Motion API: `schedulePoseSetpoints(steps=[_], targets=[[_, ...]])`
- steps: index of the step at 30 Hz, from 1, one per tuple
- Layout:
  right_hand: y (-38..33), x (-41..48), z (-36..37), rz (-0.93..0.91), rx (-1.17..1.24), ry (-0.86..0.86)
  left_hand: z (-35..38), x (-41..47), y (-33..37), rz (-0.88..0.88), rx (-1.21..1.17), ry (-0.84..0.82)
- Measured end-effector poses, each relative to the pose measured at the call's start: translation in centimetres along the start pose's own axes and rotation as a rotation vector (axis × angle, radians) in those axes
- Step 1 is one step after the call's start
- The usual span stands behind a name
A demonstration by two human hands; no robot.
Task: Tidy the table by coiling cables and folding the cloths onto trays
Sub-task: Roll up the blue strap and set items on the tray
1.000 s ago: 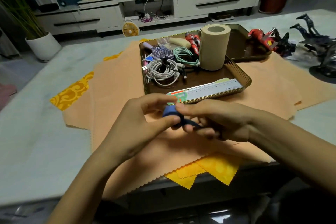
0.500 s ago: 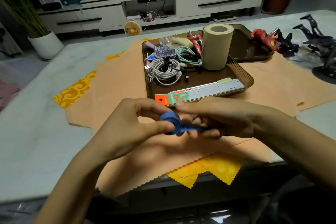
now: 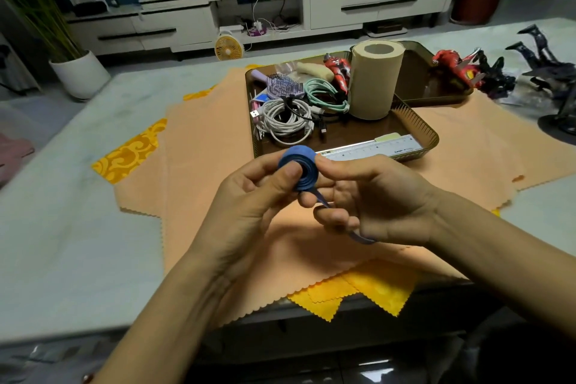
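I am mid-coil. My left hand [image 3: 246,199] pinches the wound blue flat cable [image 3: 300,165], thumb pressed on its centre and fingers curled behind. My right hand [image 3: 380,199] is curled round the loose tail [image 3: 363,238], held above the unfolded orange cloths [image 3: 202,140]. Next, I judge, I should wind the tail on under steady tension, then set the coil in the tray [image 3: 427,134] beside the white cable coil [image 3: 286,121]. The tail's end is hidden under my right hand, so I cannot tell how much is left or whether it has a plug.
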State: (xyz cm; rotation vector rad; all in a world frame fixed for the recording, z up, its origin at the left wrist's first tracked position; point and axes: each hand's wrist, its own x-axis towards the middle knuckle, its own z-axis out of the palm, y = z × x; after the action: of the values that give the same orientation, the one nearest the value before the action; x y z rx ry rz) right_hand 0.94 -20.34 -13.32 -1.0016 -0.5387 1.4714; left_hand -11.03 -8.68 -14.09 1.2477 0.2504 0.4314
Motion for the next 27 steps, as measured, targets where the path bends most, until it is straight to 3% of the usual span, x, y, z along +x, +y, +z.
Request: schedulePoseSetpoints(steps=[2, 6, 11, 13, 17, 20, 22, 27], targets=[[-0.4, -0.1, -0.2, 0.029, -0.13, 0.021, -0.5, 0.1, 0.6, 0.063, 0.197, 0.001], [-0.9, -0.3, -0.4, 0.144, -0.376, 0.084, -1.4, -0.1, 2.0, 0.197, 0.814, -0.054], [0.8, 0.0, 0.2, 0.18, -0.677, 0.181, -0.9, -0.7, 1.8, 0.225, 1.128, -0.165], [0.8, 0.0, 0.0, 0.148, -0.568, 0.174, -0.8, -0.4, 1.5, 0.236, 1.063, -0.145], [-0.1, -0.1, -0.6, 0.042, -0.164, 0.072, -0.2, 0.0, 0.7, 0.105, 0.41, -0.064], [-0.3, -0.3, -0.7, 0.02, -0.025, 0.003, 0.5, 0.1, 0.0, -0.025, 0.055, -0.058], [-0.7, -0.5, -0.7, 0.056, -0.079, 0.011, 0.3, 0.3, 0.3, 0.012, 0.131, -0.025], [-1.5, -1.0, -1.1, 0.178, -0.389, 0.207, -0.4, 0.2, 1.9, 0.2, 0.817, -0.044]])
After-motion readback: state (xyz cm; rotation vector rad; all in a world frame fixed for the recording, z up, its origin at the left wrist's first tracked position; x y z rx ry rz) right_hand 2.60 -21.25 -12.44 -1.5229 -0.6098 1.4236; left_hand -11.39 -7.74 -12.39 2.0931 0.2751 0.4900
